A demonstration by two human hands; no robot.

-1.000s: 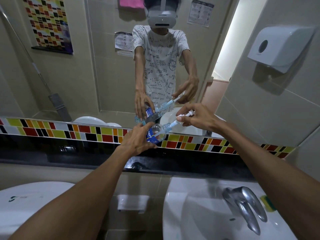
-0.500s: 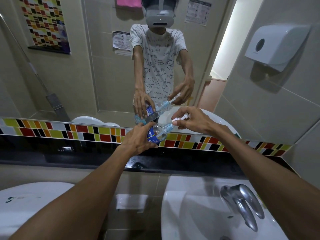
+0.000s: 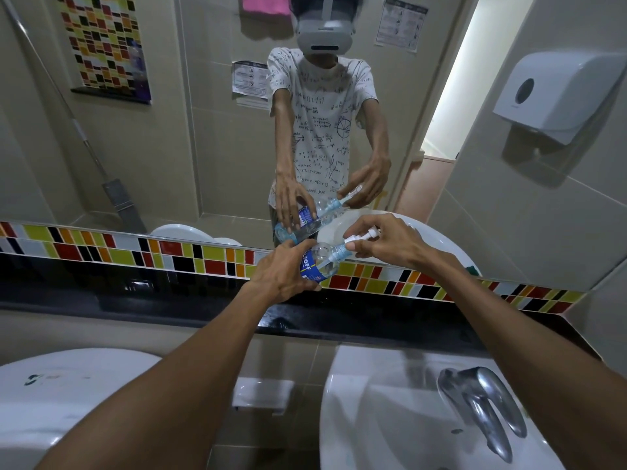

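A small clear pump bottle (image 3: 320,262) with a blue label is held tilted in front of the mirror (image 3: 210,137), above the black ledge (image 3: 169,310). My left hand (image 3: 281,276) grips its body from below and the left. My right hand (image 3: 383,240) pinches the white pump head (image 3: 361,236) at the bottle's upper right end. The mirror shows both hands and the bottle again, along with a person wearing a headset.
A white sink (image 3: 390,418) with a chrome tap (image 3: 481,405) lies at lower right, a second white basin (image 3: 51,395) at lower left. A strip of coloured tiles (image 3: 118,252) runs under the mirror. A white paper dispenser (image 3: 556,96) hangs on the right wall.
Both hands keep their hold on the bottle and pump. The bottle has shifted only slightly against the tile strip, along with a small camera movement.
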